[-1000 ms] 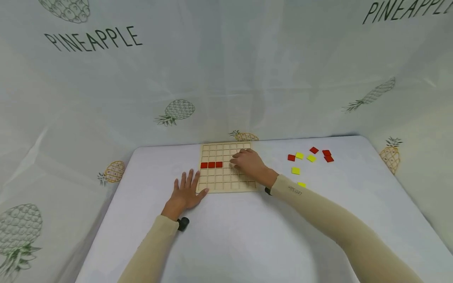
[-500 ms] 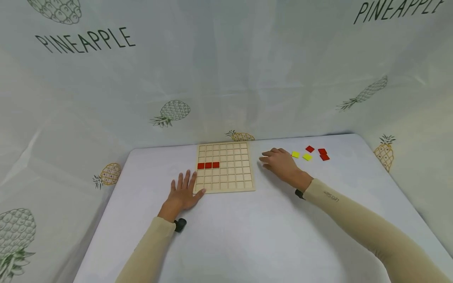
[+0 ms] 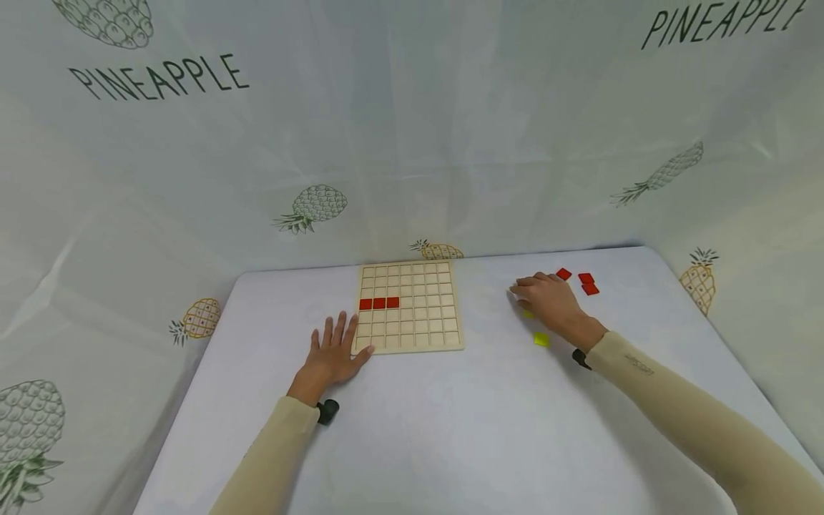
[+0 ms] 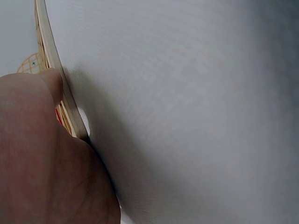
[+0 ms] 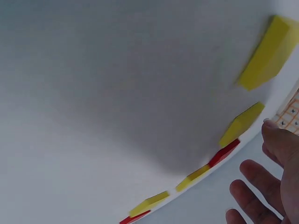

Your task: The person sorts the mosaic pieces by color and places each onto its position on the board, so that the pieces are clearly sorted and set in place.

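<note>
A square wooden grid board (image 3: 412,344) lies flat, with a row of three red tiles (image 3: 379,303) at its left side. My left hand (image 3: 331,357) rests palm down with spread fingers at the board's near left corner. In the left wrist view its thumb (image 4: 54,86) touches the board's edge (image 4: 72,109). Over the loose tiles on the right is my right hand (image 3: 547,300), fingers apart and loosely bent, holding nothing. A yellow tile (image 3: 541,339) lies below it, and it hides others in the head view. The right wrist view shows a yellow tile (image 5: 242,123) close to the fingertips.
Beyond the right hand lie several red tiles (image 3: 586,277) near the table's far edge. The table (image 3: 412,429) has a white cover. A pineapple-print curtain (image 3: 412,143) hangs behind it. A black wrist camera (image 3: 327,411) sits on the left wrist.
My right hand has moved right, from over the board to above the loose tiles. The left hand stays at the corner, and the board's red row is the same.
</note>
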{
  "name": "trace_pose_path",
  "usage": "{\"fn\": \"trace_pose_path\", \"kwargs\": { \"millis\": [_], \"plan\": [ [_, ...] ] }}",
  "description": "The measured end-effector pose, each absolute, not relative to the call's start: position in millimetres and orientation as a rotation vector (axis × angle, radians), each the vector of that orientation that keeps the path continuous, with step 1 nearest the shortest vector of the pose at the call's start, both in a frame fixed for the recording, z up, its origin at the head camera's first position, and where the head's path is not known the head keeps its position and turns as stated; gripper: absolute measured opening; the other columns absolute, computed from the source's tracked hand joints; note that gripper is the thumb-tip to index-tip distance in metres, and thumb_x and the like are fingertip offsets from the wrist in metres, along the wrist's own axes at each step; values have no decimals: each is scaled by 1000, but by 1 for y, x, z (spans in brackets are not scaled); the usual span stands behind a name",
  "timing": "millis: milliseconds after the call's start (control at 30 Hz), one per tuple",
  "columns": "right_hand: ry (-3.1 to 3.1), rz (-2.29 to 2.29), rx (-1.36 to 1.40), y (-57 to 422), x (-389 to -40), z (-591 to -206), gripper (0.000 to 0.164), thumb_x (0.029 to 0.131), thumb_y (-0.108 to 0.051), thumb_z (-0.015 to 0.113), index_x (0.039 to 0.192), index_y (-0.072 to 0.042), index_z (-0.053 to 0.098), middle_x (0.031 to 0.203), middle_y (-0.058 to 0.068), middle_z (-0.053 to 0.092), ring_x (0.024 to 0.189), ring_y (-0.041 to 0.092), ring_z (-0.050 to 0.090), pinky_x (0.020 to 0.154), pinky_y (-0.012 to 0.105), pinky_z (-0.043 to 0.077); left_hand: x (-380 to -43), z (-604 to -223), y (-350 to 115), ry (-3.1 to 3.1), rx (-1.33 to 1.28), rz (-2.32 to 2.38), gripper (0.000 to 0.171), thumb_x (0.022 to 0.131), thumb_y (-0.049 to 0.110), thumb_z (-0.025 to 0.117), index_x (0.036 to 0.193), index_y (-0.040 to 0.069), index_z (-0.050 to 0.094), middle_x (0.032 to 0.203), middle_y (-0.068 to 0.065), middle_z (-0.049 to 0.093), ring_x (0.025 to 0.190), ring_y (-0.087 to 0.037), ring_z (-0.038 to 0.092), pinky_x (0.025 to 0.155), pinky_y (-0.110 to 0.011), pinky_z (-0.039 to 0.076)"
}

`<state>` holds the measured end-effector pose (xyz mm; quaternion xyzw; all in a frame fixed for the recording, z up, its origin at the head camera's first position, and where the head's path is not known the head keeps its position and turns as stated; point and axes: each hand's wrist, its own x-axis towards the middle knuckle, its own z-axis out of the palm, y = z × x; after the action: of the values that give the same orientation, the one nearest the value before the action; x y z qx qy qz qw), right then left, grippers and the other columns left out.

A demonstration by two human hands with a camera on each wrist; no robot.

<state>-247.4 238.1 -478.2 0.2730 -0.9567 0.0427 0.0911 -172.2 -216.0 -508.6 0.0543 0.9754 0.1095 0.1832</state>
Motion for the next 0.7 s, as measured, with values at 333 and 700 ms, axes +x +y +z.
{"fn": "trace_pose_path", "kwargs": {
  "millis": [333, 700],
  "plan": [
    [-2856, 75, 825, 257, -256, -484, 38, 92, -6, 81, 129, -5, 76, 127, 18, 75, 116, 40, 68, 97, 52, 58, -172, -510, -217, 2750, 150, 308, 90, 109, 60, 38, 170, 9, -2, 176, -19, -11, 162, -45, -12, 127, -66, -6],
    [-2883, 83, 882, 254, -266, -484, 36, 94, -5, 78, 130, -3, 75, 126, 19, 75, 118, 41, 67, 100, 56, 55, -173, -512, -217, 2764, 150, 294, 89, 109, 60, 39, 171, 9, 0, 177, -20, -8, 162, -45, -11, 127, -67, -4]
  ]
}}
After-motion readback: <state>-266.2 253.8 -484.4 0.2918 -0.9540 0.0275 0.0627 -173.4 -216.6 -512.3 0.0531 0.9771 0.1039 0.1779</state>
